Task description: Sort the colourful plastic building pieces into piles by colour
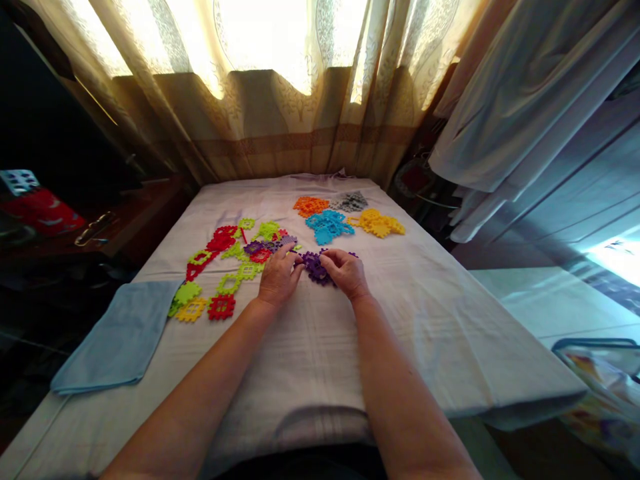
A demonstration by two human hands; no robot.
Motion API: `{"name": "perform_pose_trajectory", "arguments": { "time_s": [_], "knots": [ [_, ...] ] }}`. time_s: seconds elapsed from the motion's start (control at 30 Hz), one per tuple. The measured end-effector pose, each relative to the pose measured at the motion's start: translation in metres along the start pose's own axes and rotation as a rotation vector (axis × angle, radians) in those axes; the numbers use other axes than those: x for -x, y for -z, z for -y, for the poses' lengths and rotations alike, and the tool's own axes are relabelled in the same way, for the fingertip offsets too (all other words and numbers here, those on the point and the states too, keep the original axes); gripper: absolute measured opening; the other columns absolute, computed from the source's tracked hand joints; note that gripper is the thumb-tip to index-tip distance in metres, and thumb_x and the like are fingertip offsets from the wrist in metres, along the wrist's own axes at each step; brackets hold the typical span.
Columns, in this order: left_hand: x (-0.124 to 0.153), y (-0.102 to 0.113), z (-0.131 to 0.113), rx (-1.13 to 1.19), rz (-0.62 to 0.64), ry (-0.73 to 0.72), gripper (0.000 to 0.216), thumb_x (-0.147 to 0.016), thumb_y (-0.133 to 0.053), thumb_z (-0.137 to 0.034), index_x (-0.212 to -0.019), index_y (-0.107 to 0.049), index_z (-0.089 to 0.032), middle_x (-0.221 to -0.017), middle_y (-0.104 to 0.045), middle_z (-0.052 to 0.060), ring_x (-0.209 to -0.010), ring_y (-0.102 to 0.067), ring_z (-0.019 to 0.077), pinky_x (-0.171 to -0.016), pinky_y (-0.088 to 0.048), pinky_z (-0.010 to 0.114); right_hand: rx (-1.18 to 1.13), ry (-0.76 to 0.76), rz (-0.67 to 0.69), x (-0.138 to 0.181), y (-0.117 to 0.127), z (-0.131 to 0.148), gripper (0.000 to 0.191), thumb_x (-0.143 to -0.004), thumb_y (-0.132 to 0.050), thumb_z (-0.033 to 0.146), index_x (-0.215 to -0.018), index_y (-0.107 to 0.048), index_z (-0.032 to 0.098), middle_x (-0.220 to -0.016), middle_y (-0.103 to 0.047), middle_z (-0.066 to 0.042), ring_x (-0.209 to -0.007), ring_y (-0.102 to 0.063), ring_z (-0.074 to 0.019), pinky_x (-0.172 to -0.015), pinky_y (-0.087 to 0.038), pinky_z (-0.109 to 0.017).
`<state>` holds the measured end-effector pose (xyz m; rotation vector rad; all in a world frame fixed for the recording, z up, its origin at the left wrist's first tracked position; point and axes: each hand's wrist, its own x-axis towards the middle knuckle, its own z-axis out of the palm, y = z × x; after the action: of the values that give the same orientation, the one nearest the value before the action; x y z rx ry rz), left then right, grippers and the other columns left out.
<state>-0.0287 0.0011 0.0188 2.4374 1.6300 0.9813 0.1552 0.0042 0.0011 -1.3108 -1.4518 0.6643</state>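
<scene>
My left hand [279, 275] is closed, thumb and fingertips together at the left edge of a purple pile, where a dark purple bit shows between them. Also pinched, my right hand [346, 271] holds a purple piece at the pile's right side; the fingers hide most of it. Between the hands lie the purple notched building pieces [316, 268], overlapping each other. Left of my left hand spread mixed pieces: red ones [222, 307], lime green ones [229, 284], a yellow window-like square [191, 309] and more purple ones [253, 248].
Beyond my hands sit piles of blue [329, 227], orange [311, 206], grey [349, 201] and yellow pieces [377, 223]. A folded blue cloth [120, 337] lies at the left edge of the sheet-covered table [425, 327]. Curtains [280, 127] hang behind.
</scene>
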Motion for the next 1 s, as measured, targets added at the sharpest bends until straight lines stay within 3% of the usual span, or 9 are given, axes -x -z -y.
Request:
{"name": "perform_pose_trajectory", "arguments": {
  "time_s": [0.3,0.47,0.6,0.8,1.0],
  "knots": [
    [-0.003,-0.006,-0.009,0.024,-0.009,-0.022,0.009,-0.089,-0.06,-0.025,-0.094,-0.066,-0.021,-0.135,-0.06,0.011,-0.122,-0.058,0.0256,-0.106,-0.045,0.045,-0.207,0.002,0.028,0.001,-0.014,0.0,0.024,-0.071,-0.068,0.043,-0.083,-0.072,0.022,-0.074,-0.075,-0.001,-0.065,-0.068,-0.0159,-0.067,-0.057,-0.03],
    [-0.003,-0.007,-0.01,0.013,-0.006,-0.03,0.009,-0.089,-0.061,-0.026,-0.093,-0.067,-0.022,-0.133,-0.061,0.01,-0.12,-0.06,0.0256,-0.104,-0.047,0.044,-0.2,-0.03,0.0,0.0,-0.018,-0.002,0.023,-0.07,-0.066,0.043,-0.078,-0.071,0.022,-0.069,-0.073,0.0,-0.062,-0.066,-0.0158,-0.064,-0.056,-0.03],
    [0.001,-0.001,-0.006,0.018,-0.037,-0.039,0.014,-0.089,-0.06,-0.027,-0.101,-0.066,-0.022,-0.133,-0.061,0.009,-0.121,-0.059,0.0246,-0.105,-0.046,0.042,-0.125,-0.058,-0.12,-0.006,-0.009,-0.009,0.021,-0.072,-0.061,0.039,-0.077,-0.071,0.021,-0.067,-0.072,0.0,-0.061,-0.064,-0.0154,-0.064,-0.054,-0.027],
    [0.032,0.029,0.037,-0.084,-0.059,0.029,0.021,-0.089,-0.057,-0.032,-0.106,-0.065,-0.022,-0.131,-0.063,0.01,-0.119,-0.06,0.0251,-0.105,-0.045,0.042,0.013,-0.233,-0.468,-0.024,0.029,-0.04,0.031,-0.076,-0.052,0.035,-0.087,-0.072,0.015,-0.069,-0.072,-0.003,-0.063,-0.064,-0.0171,-0.067,-0.052,-0.028],
    [0.071,0.067,0.081,-0.296,0.002,0.172,0.031,-0.086,-0.06,-0.041,-0.112,-0.065,-0.026,-0.135,-0.061,0.011,-0.123,-0.056,0.0299,-0.112,-0.032,0.054,0.143,-0.366,-0.532,-0.024,0.044,-0.052,0.031,-0.073,-0.052,0.034,-0.084,-0.074,0.016,-0.066,-0.072,-0.005,-0.066,-0.065,-0.0213,-0.069,-0.051,-0.031]
  ]
}}
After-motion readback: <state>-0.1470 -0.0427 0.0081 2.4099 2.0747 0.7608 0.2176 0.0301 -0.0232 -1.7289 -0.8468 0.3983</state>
